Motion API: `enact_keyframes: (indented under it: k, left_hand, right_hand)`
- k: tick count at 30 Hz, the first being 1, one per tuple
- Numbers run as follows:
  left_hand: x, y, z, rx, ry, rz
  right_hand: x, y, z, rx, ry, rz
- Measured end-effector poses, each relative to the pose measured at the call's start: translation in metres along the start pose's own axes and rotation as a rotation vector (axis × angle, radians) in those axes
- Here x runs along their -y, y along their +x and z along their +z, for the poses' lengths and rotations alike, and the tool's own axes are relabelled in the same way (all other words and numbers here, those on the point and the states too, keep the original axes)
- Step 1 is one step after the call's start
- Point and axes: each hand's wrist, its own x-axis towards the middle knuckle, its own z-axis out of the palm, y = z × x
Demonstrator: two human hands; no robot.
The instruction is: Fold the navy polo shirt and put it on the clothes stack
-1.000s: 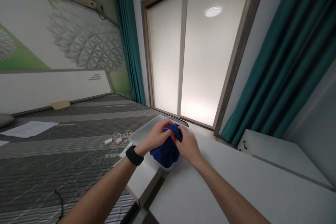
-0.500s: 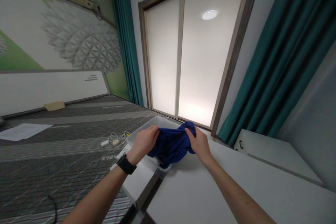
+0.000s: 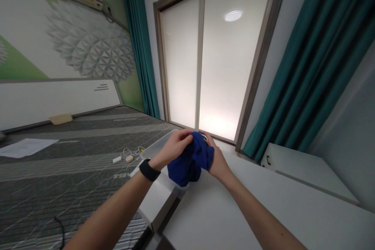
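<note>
A bunched piece of dark blue cloth hangs between my two hands; its folds hide whether it is a garment. My left hand, with a black watch at the wrist, pinches its upper left edge. On the other side my right hand is wrapped round the cloth's right part, its fingers partly hidden behind the fabric. Below and behind the cloth stands a translucent plastic bin, mostly covered by my hands and the cloth.
A white box stands under the bin beside a white tabletop. On the bed at left lie a white cable with a charger and paper sheets. A white cabinet stands at right.
My hands have drawn closer together, the left moving right. The cloth, stretched between them before, is now gathered into a bunch with its right part folded over.
</note>
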Motion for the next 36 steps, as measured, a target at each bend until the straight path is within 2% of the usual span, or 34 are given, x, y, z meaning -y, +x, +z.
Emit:
enact_keyframes:
  k: [3, 5, 9, 12, 14, 16, 18, 20, 23, 26, 29, 30, 32, 34, 36]
  left_hand:
    - [0.013, -0.011, 0.005, 0.048, 0.171, 0.060]
    - [0.027, -0.020, 0.004, 0.059, 0.318, 0.073]
    - [0.063, -0.037, 0.003, 0.164, 0.767, 0.020]
    - [0.076, -0.035, 0.001, 0.091, 0.956, -0.026]
    - [0.072, -0.026, -0.002, -0.017, 0.910, -0.018]
    - [0.061, -0.011, -0.005, -0.140, 0.755, 0.023]
    - [0.045, 0.003, -0.004, -0.254, 0.540, 0.069]
    - [0.028, 0.013, 0.002, -0.281, 0.315, 0.083]
    - [0.009, 0.016, 0.021, -0.157, 0.139, 0.073]
    - [0.005, 0.005, 0.040, -0.030, 0.007, -0.027]
    - [0.010, -0.008, 0.047, 0.134, -0.103, -0.090]
    - [0.013, -0.011, 0.045, 0.152, -0.084, -0.073]
    - [0.019, -0.016, 0.036, 0.081, 0.021, -0.011]
    - [0.026, -0.019, 0.022, -0.009, 0.176, 0.015]
    - [0.035, -0.023, 0.010, 0.013, 0.350, -0.006]
  right_hand:
    - [0.000, -0.006, 0.000, 0.049, 0.072, 0.061]
    - [-0.001, -0.007, -0.004, -0.045, 0.145, 0.123]
    - [-0.003, -0.001, -0.018, -0.326, 0.334, 0.201]
    - [-0.004, 0.004, -0.030, -0.424, 0.361, 0.173]
    - [-0.004, 0.005, -0.038, -0.448, 0.281, 0.123]
    - [-0.004, 0.004, -0.043, -0.443, 0.140, 0.095]
    - [-0.002, 0.002, -0.047, -0.340, -0.062, 0.128]
    - [0.000, -0.002, -0.048, -0.159, -0.273, 0.203]
    - [0.004, -0.010, -0.044, 0.005, -0.391, 0.262]
    - [0.006, -0.021, -0.039, 0.090, -0.280, 0.180]
    - [0.006, -0.028, -0.036, 0.212, -0.189, 0.100]
    - [0.005, -0.029, -0.036, 0.211, -0.174, 0.097]
    - [0.001, -0.029, -0.039, 0.121, -0.139, 0.106]
    - [-0.004, -0.026, -0.044, -0.062, -0.066, 0.103]
    - [-0.009, -0.023, -0.049, -0.307, 0.058, 0.080]
